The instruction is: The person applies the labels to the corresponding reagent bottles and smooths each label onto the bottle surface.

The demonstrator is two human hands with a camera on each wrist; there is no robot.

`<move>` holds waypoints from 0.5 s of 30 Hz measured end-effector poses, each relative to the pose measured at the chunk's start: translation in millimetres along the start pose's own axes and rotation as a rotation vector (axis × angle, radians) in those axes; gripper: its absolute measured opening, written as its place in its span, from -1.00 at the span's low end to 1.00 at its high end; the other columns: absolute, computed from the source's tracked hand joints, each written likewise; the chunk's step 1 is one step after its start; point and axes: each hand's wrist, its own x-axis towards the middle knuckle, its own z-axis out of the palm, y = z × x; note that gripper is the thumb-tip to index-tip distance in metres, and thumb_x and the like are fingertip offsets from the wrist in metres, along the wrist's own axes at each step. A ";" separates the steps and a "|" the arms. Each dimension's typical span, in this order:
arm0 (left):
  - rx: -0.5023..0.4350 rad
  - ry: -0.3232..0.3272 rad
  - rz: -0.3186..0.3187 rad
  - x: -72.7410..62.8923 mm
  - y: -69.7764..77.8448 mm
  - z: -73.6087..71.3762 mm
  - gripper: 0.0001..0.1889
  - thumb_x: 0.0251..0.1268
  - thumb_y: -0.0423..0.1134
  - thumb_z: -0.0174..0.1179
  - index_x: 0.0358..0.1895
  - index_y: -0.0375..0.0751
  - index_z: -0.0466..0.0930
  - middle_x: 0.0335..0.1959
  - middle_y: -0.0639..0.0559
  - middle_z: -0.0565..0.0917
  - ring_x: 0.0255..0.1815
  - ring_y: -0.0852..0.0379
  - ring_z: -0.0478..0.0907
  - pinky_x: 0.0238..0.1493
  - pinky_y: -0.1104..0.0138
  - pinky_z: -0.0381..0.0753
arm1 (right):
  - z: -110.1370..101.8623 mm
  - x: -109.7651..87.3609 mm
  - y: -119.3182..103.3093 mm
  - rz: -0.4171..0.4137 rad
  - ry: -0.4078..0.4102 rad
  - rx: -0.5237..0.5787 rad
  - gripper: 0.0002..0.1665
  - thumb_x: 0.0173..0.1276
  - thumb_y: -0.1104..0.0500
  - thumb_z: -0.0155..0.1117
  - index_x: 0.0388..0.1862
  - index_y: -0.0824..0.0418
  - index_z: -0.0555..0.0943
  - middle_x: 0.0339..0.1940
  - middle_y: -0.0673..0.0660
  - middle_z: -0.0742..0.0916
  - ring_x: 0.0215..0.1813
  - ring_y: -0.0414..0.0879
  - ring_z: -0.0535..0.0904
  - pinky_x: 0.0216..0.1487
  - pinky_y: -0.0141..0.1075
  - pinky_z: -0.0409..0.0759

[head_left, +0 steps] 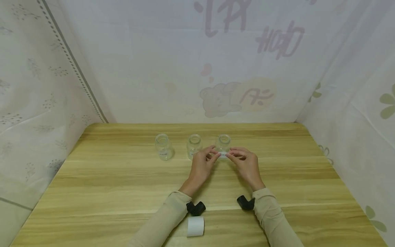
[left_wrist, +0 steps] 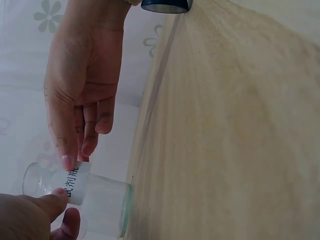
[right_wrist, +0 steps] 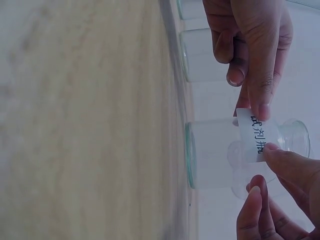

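Note:
A white paper label [head_left: 223,154] with handwritten dark characters lies across the front of the rightmost clear glass jar [head_left: 224,139]. My left hand [head_left: 201,164] holds the label's left end with thumb and fingertip. At the other end, the thumb of my right hand [head_left: 248,166] lies on the label, with the fingers curled beside the jar. In the right wrist view the label [right_wrist: 251,135] looks flat, one end sticking out past the side of the open-mouthed jar [right_wrist: 210,155]. The jar stands upright on the table. Fingers hide part of both.
Two similar glass jars, a left one [head_left: 163,147] and a middle one [head_left: 194,140], stand in a row to the left, the left one bearing a label. A curved white piece [head_left: 195,226] lies near the left sleeve on the wooden table [head_left: 123,192]. Patterned cloth [head_left: 148,68] surrounds the table.

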 end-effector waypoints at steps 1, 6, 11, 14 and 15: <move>-0.001 0.001 0.001 0.1 0.1 0.1 -0.85 0.41 -0.24 0.36 -0.20 -0.29 0.77 0.18 -0.24 0.70 -0.38 0.11 0.69 -0.39 0.43 0.61 | 0.0 0.0 0.1 0.000 0.000 -0.003 -0.84 0.33 0.16 0.53 -0.27 0.26 0.84 0.06 0.16 0.79 0.02 0.04 0.72 -0.09 -0.31 0.63; 0.004 0.005 0.003 0.1 0.9 0.1 -0.85 0.41 -0.25 0.36 -0.20 -0.29 0.77 0.17 -0.24 0.70 -0.40 0.12 0.68 -0.41 0.44 0.60 | 0.0 0.0 -0.3 -0.001 0.004 -0.009 -0.85 0.34 0.17 0.53 -0.28 0.26 0.83 0.05 0.17 0.79 0.02 0.04 0.72 -0.09 -0.31 0.64; 0.004 0.005 -0.004 -0.2 1.5 -0.4 -0.86 0.41 -0.25 0.36 -0.21 -0.29 0.77 0.16 -0.23 0.71 -0.40 0.12 0.68 -0.44 0.44 0.59 | 0.8 -0.3 -0.2 -0.007 0.007 -0.017 -0.86 0.34 0.18 0.53 -0.29 0.26 0.83 0.05 0.17 0.79 0.01 0.04 0.72 -0.11 -0.32 0.63; 0.002 0.005 -0.010 -0.6 1.6 -0.4 -0.86 0.41 -0.26 0.36 -0.20 -0.29 0.77 0.16 -0.22 0.72 -0.40 0.12 0.69 -0.45 0.46 0.57 | 1.3 -0.7 0.1 -0.007 0.008 -0.020 -0.85 0.34 0.17 0.52 -0.29 0.27 0.83 0.06 0.17 0.79 0.01 0.04 0.72 -0.11 -0.31 0.63; 0.002 0.006 -0.009 -0.7 1.3 -0.4 -0.87 0.41 -0.26 0.36 -0.20 -0.29 0.77 0.15 -0.22 0.72 -0.40 0.12 0.68 -0.46 0.46 0.57 | 1.7 -0.6 0.6 -0.006 0.008 -0.021 -0.85 0.34 0.17 0.52 -0.29 0.27 0.83 0.06 0.18 0.79 0.01 0.05 0.72 -0.11 -0.32 0.63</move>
